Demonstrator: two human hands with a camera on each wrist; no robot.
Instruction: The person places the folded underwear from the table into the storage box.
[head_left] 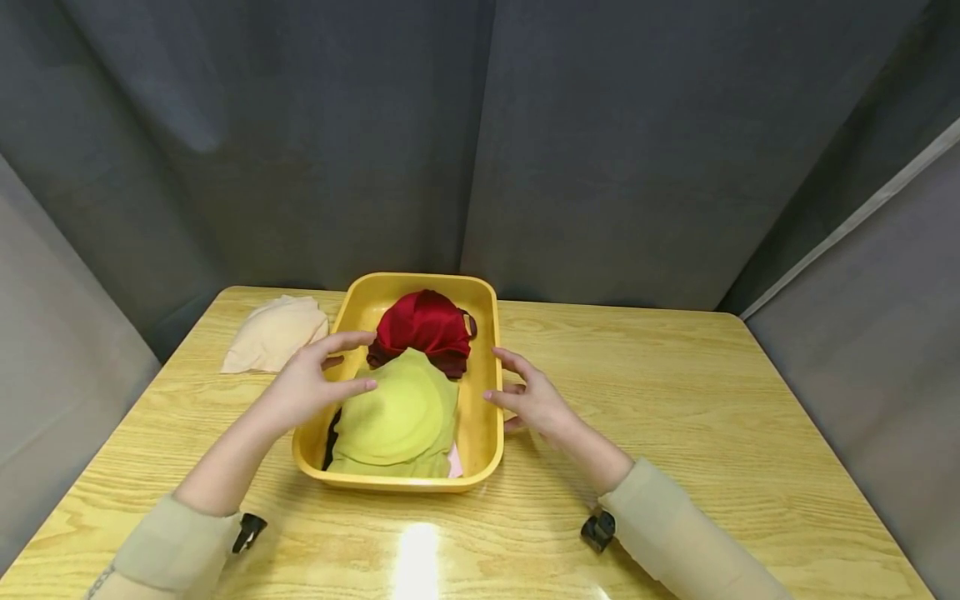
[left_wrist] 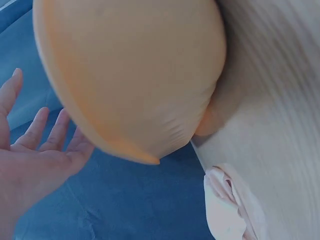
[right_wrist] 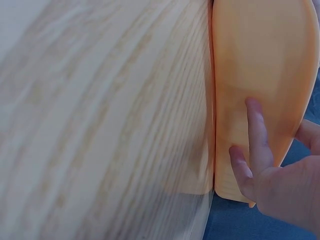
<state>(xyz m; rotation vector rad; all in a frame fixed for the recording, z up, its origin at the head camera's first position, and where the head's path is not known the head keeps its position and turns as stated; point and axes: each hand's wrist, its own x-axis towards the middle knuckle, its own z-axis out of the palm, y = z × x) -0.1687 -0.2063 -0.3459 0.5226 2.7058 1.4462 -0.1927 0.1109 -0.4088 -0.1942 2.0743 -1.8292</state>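
A yellow plastic bin (head_left: 485,433) stands on the table with a shiny red bra (head_left: 423,323) at its far end. A yellow-green padded bra-like garment (head_left: 397,408) lies nearer the front, over black and pink cloth edges. My left hand (head_left: 311,383) hovers across the bin's left rim, thumb and index finger spread apart and holding nothing. In the left wrist view its other fingers are extended beside the bin's wall. At the right rim is my right hand (head_left: 532,402), its fairly straight fingers (right_wrist: 259,135) against the outer wall and its thumb over the edge.
A beige garment (head_left: 273,333) lies on the wooden table (head_left: 660,400) just left of the bin. Dark grey curtains (head_left: 600,150) hang behind the table's far edge. Lighter panels flank both sides.
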